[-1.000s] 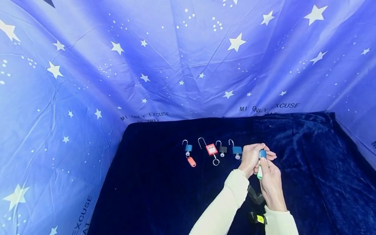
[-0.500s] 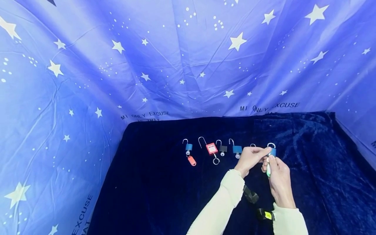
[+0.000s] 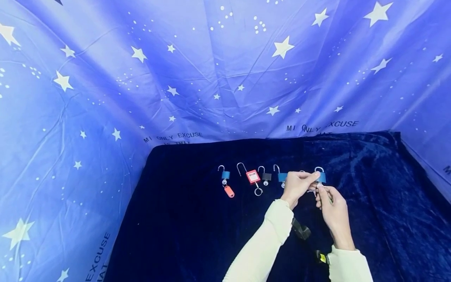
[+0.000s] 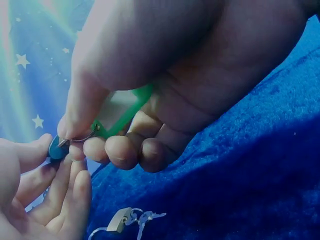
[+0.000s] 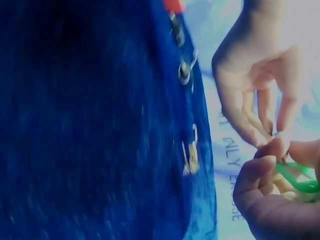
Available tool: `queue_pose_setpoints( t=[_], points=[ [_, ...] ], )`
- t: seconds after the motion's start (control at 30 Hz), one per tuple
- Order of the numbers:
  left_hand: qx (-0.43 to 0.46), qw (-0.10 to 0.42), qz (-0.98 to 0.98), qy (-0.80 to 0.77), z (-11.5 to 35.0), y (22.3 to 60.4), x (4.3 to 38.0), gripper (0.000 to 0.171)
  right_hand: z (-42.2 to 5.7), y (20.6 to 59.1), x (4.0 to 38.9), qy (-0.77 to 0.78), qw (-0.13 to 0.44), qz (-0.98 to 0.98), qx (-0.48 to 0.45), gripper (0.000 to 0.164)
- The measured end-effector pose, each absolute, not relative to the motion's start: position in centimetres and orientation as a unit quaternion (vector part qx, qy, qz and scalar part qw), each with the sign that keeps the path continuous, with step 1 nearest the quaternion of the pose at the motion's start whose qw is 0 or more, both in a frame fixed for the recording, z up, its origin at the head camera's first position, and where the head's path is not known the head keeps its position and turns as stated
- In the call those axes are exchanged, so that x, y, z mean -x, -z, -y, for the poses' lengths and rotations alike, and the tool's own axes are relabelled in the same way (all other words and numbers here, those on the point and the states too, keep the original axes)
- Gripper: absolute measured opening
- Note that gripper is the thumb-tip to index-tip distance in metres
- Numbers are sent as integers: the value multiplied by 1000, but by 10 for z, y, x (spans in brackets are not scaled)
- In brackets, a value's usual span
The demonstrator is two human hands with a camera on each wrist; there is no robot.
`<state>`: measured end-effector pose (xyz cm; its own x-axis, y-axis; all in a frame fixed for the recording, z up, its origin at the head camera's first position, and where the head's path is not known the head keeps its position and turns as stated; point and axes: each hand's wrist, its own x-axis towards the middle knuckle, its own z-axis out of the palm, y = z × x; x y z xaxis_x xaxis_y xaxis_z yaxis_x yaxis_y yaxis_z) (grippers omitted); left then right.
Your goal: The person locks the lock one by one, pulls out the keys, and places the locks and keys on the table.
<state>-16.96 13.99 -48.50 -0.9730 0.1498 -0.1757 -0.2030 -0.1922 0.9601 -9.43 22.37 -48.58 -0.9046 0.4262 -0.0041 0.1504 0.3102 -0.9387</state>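
Observation:
A blue padlock (image 3: 320, 177) is pinched between the thumb and fingers of my left hand (image 3: 296, 187), shackle upward. My right hand (image 3: 334, 209) pinches a key (image 4: 63, 142) at the padlock's underside; how deep it sits is hidden by the fingertips. From the key's ring hangs a green key tag (image 4: 120, 111), tucked against the right palm in the left wrist view and partly visible in the right wrist view. Whether the held padlock's shackle is locked I cannot tell.
Left of my hands lie padlocks with raised shackles: a small blue one (image 3: 226, 175) with an orange tag (image 3: 229, 191), a red one (image 3: 252, 177), a dark one (image 3: 266, 177) and a blue one (image 3: 282, 177). A brass padlock (image 4: 119, 220) with keys lies nearby on the dark blue cloth (image 3: 197, 235).
The padlock has come out from between my cupped hands and stands upright in my left fingertips. My right hand shifted right and turned; its green tag has dropped from the head view.

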Motion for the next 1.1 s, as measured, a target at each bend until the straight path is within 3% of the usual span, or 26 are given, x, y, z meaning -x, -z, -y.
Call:
queue_pose_setpoints(
  t=[0.53,0.7,1.1],
  points=[
    [74,98,-608,-784,-158,482,172,18,-236,484,81,-396,201,882,155,26],
    [71,83,-608,-787,-161,480,179,21,-241,482,76,-388,199,888,150,27],
    [69,102,-629,-768,-169,483,184,13,-258,485,74,-363,165,906,141,29]
  ],
)
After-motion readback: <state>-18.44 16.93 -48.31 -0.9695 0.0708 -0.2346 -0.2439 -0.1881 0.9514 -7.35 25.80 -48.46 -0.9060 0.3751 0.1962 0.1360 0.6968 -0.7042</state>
